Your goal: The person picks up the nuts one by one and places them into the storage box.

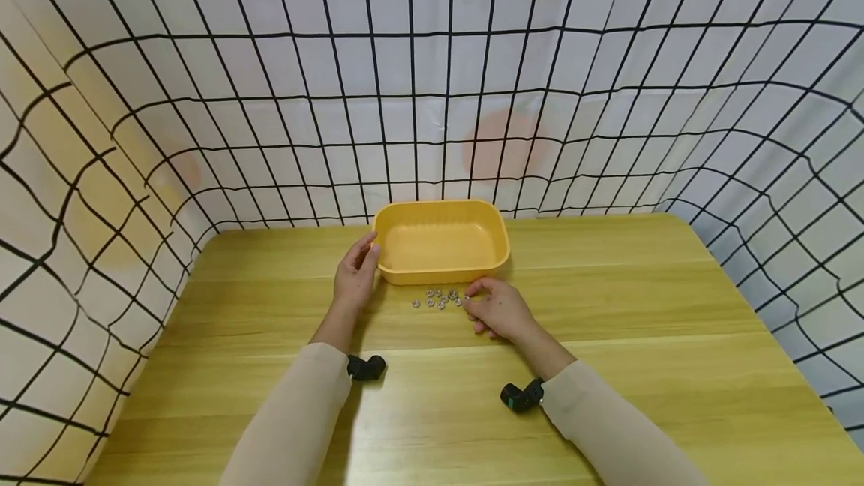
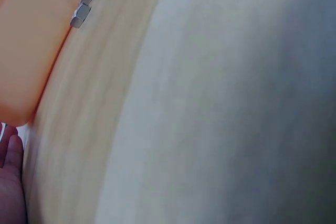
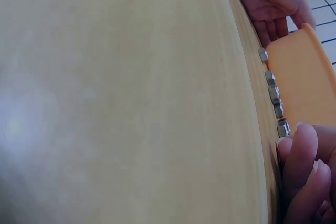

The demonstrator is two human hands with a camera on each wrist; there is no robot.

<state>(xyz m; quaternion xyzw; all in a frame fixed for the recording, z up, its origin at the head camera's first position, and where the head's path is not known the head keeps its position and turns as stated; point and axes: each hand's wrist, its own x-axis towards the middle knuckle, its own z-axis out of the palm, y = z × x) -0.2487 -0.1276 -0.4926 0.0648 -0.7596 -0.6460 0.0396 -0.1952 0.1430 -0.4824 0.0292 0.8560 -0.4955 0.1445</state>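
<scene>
A yellow plastic basin (image 1: 442, 277) stands on the wooden table, orange-looking in the wrist views. At its left side is my left hand (image 1: 355, 270), fingers loosely extended and touching or almost touching the wall near the rim. Several small metal hex nuts (image 1: 430, 302) lie loosely grouped in front of the basin. At the right end of the group, my right hand (image 1: 501, 310) pinches a nut between thumb and index finger, its other fingers curled below. In the right wrist view, a row of nuts (image 3: 274, 94) runs along the basin wall (image 3: 300, 74), and fingers partly hide the nearest ones.
The wooden table (image 1: 432, 411) reaches to a black wire grid (image 1: 412, 96) with pale cloth behind it, at the back and both sides. A black wrist camera (image 1: 367, 367) sits on the left wrist and another wrist camera (image 1: 522, 396) on the right.
</scene>
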